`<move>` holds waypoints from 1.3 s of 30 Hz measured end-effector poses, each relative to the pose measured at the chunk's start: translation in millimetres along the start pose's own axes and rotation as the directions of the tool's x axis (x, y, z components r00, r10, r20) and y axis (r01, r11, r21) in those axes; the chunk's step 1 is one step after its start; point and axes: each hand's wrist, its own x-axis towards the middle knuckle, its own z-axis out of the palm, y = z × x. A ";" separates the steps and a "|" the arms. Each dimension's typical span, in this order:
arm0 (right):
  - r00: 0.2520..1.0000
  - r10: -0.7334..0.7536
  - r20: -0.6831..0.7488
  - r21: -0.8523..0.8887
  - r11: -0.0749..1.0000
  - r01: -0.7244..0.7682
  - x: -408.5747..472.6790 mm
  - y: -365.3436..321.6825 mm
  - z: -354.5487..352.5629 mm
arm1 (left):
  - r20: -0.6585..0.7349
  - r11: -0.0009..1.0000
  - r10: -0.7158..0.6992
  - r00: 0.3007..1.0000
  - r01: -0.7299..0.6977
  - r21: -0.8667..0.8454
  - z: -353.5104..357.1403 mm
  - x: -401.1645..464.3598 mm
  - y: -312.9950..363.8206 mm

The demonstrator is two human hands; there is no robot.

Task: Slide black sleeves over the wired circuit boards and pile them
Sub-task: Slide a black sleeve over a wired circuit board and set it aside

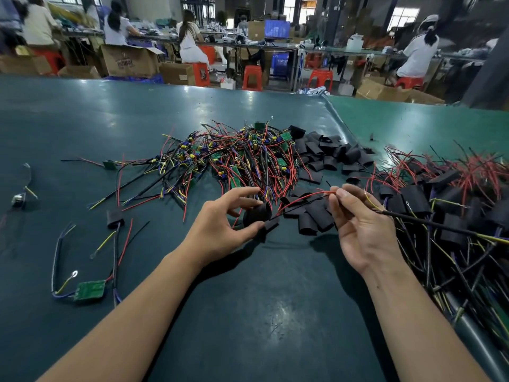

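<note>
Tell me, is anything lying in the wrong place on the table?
Yes. One bare green circuit board with loose wires lies alone at the near left, far from the tangled pile of unsleeved boards. A lone sleeved board sits nearby, apart from the finished pile on the right.

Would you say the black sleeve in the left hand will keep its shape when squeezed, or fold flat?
The black sleeve probably squashes easily: loose sleeves nearby lie flattened. It looks light, as the left hand holds it with fingertips only. Its matte surface likely isn't slippery.
</note>
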 end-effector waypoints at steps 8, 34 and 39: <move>0.997 0.012 -0.071 0.041 0.999 -0.009 2.3 -0.1 1.2 | 0.043 0.999 0.038 0.998 -0.037 -0.038 3.3 -1.2 2.5; 0.985 0.111 -0.129 0.102 0.990 -0.098 -2.0 -4.1 4.9 | 0.047 0.998 0.046 0.998 -0.044 -0.040 2.4 -1.7 6.2; 0.982 0.088 -0.165 0.075 0.994 -0.076 0.8 -3.7 0.4 | 0.022 0.996 0.067 0.998 -0.065 -0.053 3.7 -1.6 6.4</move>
